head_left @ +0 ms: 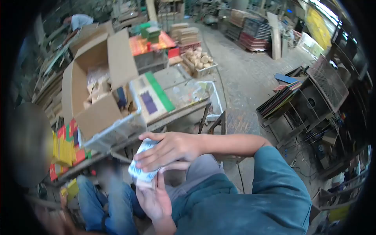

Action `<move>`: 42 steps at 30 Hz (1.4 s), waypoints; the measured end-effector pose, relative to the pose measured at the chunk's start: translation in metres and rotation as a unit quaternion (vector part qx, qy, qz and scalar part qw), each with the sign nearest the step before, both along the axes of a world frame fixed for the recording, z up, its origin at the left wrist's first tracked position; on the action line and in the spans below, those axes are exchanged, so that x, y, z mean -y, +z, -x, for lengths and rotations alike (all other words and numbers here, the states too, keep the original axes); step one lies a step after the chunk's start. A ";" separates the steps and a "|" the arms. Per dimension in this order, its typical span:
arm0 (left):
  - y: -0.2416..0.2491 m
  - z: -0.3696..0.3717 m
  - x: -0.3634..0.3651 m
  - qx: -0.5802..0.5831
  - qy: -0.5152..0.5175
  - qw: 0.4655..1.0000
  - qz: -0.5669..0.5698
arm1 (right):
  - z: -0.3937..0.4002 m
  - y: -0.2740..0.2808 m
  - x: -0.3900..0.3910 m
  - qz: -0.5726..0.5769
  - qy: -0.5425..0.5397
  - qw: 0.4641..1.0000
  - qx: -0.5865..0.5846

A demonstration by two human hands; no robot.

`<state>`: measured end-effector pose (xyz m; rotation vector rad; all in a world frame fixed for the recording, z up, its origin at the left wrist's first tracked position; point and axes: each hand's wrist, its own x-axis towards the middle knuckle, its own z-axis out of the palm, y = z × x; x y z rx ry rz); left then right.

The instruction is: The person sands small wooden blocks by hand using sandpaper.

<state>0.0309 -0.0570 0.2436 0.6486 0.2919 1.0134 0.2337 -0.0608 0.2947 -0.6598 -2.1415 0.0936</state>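
My right hand [170,150] lies over a folded white sheet with blue print [139,174], which looks like the back of sandpaper. Its fingers curl across the sheet and press it down. Beneath it, my left hand [154,201] faces palm up and holds a small pale wooden piece [145,184] against the sheet. Most of that piece is hidden by the sheet and my fingers. Both hands are close together in front of my lap.
Ahead, an open cardboard box [94,117] with wooden pieces sits in a clear plastic bin [113,135] beside a workbench [176,84]. A seated person in jeans [117,203] is close at my left, near yellow blocks [62,150]. A metal rack [309,109] stands at right.
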 end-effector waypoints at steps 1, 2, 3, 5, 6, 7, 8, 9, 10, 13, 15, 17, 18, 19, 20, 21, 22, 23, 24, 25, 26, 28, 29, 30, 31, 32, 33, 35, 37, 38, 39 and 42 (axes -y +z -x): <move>0.000 0.002 -0.003 0.048 -0.075 0.995 0.044 | 0.008 0.002 0.006 0.014 0.021 1.000 -0.014; -0.005 0.007 -0.008 0.097 -0.135 0.982 0.091 | 0.019 0.004 0.015 0.019 0.046 0.999 0.002; -0.006 0.006 -0.007 0.096 -0.121 0.985 0.072 | 0.028 0.002 0.023 0.025 0.076 0.997 0.008; -0.005 0.005 -0.005 0.094 -0.093 0.991 0.034 | 0.004 -0.003 0.011 0.013 0.033 0.997 0.067; 0.001 0.001 -0.009 0.065 -0.051 0.996 0.029 | -0.006 -0.002 0.003 0.019 -0.040 0.998 0.052; 0.008 0.000 -0.013 0.105 -0.078 0.991 -0.005 | -0.017 -0.001 -0.006 0.030 -0.111 0.993 0.038; 0.004 0.004 -0.015 0.079 -0.062 0.994 -0.044 | -0.023 -0.004 -0.007 0.052 -0.233 0.968 0.076; 0.000 0.006 -0.019 0.059 -0.046 0.993 -0.086 | -0.020 -0.001 -0.001 0.076 -0.225 0.971 0.002; -0.004 0.007 -0.021 0.045 -0.037 0.994 -0.089 | -0.008 0.004 0.001 0.057 -0.177 0.983 -0.011; -0.006 0.013 -0.013 0.021 -0.024 0.998 -0.051 | 0.025 0.015 0.013 0.078 -0.023 0.993 0.083; -0.001 0.015 -0.012 0.033 -0.036 0.998 -0.029 | 0.021 0.000 -0.004 0.079 -0.012 0.994 0.072; 0.001 0.015 -0.016 0.038 -0.052 0.998 -0.019 | 0.010 0.005 -0.011 0.075 -0.099 0.989 0.082; -0.007 0.017 -0.016 0.046 -0.037 0.997 -0.056 | 0.020 0.006 -0.006 0.104 -0.038 0.991 0.079; -0.010 0.017 -0.016 0.055 -0.021 0.994 -0.092 | 0.034 0.011 0.001 0.113 0.026 0.990 0.082; -0.011 0.024 -0.016 -0.006 -0.046 0.998 -0.052 | 0.048 0.016 0.008 0.126 0.090 0.984 0.086; -0.006 0.023 -0.014 -0.021 -0.049 0.998 -0.040 | 0.040 0.015 0.002 0.126 0.088 0.985 0.083; -0.002 0.022 -0.012 -0.035 -0.053 0.998 -0.027 | 0.026 0.014 -0.008 0.103 0.026 0.991 0.085; 0.000 0.015 -0.008 -0.001 -0.030 0.999 -0.042 | 0.016 0.012 -0.013 0.081 -0.035 0.992 0.090; 0.004 0.013 -0.008 0.001 -0.030 0.999 -0.040 | 0.013 0.011 -0.014 0.078 -0.048 0.992 0.085; 0.005 0.014 -0.011 0.004 -0.029 0.999 -0.041 | 0.015 0.011 -0.013 0.077 -0.048 0.992 0.089; 0.005 0.019 -0.015 -0.039 -0.064 0.997 -0.001 | 0.021 0.012 -0.010 0.070 0.006 0.994 0.078; -0.003 0.015 -0.013 -0.031 -0.014 0.997 -0.068 | 0.033 0.008 0.000 0.062 0.107 0.991 0.044; -0.007 0.012 -0.012 -0.028 0.013 0.995 -0.099 | 0.017 0.009 -0.009 0.102 0.001 0.992 0.077; -0.005 0.017 -0.015 -0.073 0.007 0.987 -0.142 | -0.004 0.007 -0.021 0.087 -0.091 0.986 0.110; -0.001 0.022 -0.020 -0.115 0.001 0.976 -0.187 | -0.021 0.005 -0.029 0.070 -0.184 0.970 0.144; 0.004 0.024 -0.023 -0.114 0.000 0.975 -0.191 | -0.031 0.001 -0.028 0.084 -0.205 0.970 0.099; 0.009 0.024 -0.025 -0.137 -0.008 0.966 -0.217 | -0.029 0.009 -0.027 0.081 -0.203 0.970 0.103; 0.009 0.023 -0.023 -0.164 -0.017 0.958 -0.234 | -0.009 0.029 -0.002 0.079 -0.061 0.991 0.085; 0.003 0.023 -0.027 -0.212 -0.047 0.948 -0.231 | 0.014 0.028 0.008 0.098 0.054 0.989 0.099; 0.003 0.021 -0.029 -0.221 -0.051 0.945 -0.237 | 0.007 0.026 0.004 0.113 0.031 0.986 0.121; 0.003 0.020 -0.031 -0.231 -0.055 0.940 -0.243 | -0.004 0.024 -0.003 0.132 0.010 0.981 0.141; 0.000 0.015 -0.035 -0.168 -0.023 0.945 -0.279 | -0.045 0.007 -0.012 0.085 -0.223 0.958 0.159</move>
